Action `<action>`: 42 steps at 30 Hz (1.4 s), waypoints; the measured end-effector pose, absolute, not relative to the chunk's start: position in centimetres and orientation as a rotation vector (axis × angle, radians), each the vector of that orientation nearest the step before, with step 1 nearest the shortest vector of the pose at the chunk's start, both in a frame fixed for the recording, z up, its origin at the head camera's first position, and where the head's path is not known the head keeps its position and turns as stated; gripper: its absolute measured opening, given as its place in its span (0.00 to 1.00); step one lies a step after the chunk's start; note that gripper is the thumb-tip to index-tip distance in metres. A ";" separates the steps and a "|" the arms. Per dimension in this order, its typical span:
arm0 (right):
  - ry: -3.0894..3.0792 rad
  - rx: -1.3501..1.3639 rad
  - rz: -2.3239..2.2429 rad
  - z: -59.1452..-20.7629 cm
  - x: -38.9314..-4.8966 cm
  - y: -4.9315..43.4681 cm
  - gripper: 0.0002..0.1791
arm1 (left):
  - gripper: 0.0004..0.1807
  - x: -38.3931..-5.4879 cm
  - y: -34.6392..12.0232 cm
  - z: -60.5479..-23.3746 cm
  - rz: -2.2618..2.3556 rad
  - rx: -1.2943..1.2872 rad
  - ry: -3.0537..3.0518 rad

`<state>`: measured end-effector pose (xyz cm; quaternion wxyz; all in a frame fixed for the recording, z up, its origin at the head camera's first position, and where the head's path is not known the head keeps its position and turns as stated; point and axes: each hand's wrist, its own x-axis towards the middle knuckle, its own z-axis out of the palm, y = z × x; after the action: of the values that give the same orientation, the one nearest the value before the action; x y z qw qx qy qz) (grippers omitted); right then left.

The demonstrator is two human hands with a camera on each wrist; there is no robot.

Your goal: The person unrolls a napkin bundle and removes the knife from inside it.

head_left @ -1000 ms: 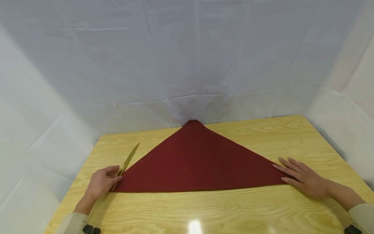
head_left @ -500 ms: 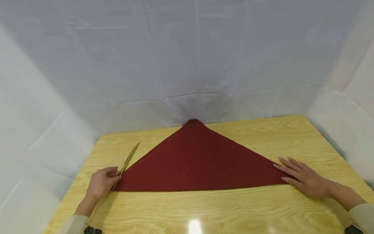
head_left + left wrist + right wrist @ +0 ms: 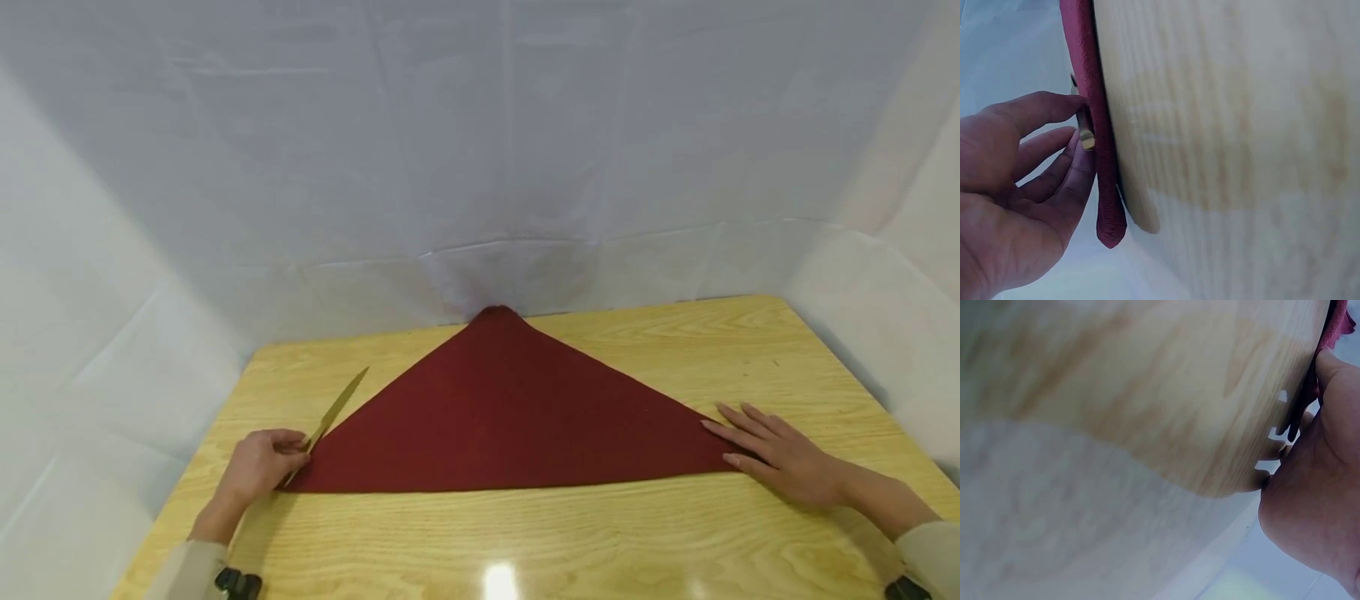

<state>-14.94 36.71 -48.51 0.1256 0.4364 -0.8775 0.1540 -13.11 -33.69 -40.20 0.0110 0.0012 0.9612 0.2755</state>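
Observation:
A dark red cloth napkin lies folded as a triangle, its long side toward me and its peak at the far edge. My left hand pinches a thin gold-coloured table knife at the napkin's left corner. The knife slants away to the right, its blade beside the sloping left edge. In the left wrist view, thumb and fingers hold the knife close against the red cloth. On the right corner, my right hand rests with fingers spread and straight, covering the tip of the corner.
The light wood table extends around the napkin. White sheeting hangs behind the table's far edge and along both sides. The napkin's peak reaches that far edge, close to the sheeting.
The knife's tip has shifted slightly to the right in my left hand, toward the napkin's sloping edge. My right hand stays in place.

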 end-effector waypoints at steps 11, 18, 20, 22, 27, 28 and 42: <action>-2.598 1.230 0.445 -48.4 -14.8 36.7 0.32 | 0.17 -13.7 -33.3 -40.5 0.653 0.036 3.068; -2.469 1.325 0.405 -48.5 -15.2 36.7 0.29 | 0.14 -13.9 -33.3 -41.1 0.658 0.077 3.123; -2.491 1.312 0.407 -48.7 -15.3 36.8 0.29 | 0.14 -14.0 -33.4 -41.1 0.684 0.074 3.127; -2.535 1.277 0.415 -48.7 -15.2 36.8 0.31 | 0.13 -14.0 -33.4 -41.1 0.701 0.074 3.132; -2.589 1.228 0.430 -48.5 -15.0 36.8 0.31 | 0.10 -14.2 -33.7 -40.8 0.683 0.116 3.146; -2.591 1.228 0.428 -48.6 -15.1 36.8 0.32 | 0.10 -14.2 -33.7 -40.7 0.682 0.117 3.148; -2.538 1.252 0.369 -48.8 -15.4 36.9 0.33 | 0.14 -14.2 -33.8 -40.4 0.723 0.028 3.181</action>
<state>-15.39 36.85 -48.84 0.1433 0.4341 -0.8802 0.1279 -14.23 -33.77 -40.42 -0.0601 0.0086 0.9733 0.2211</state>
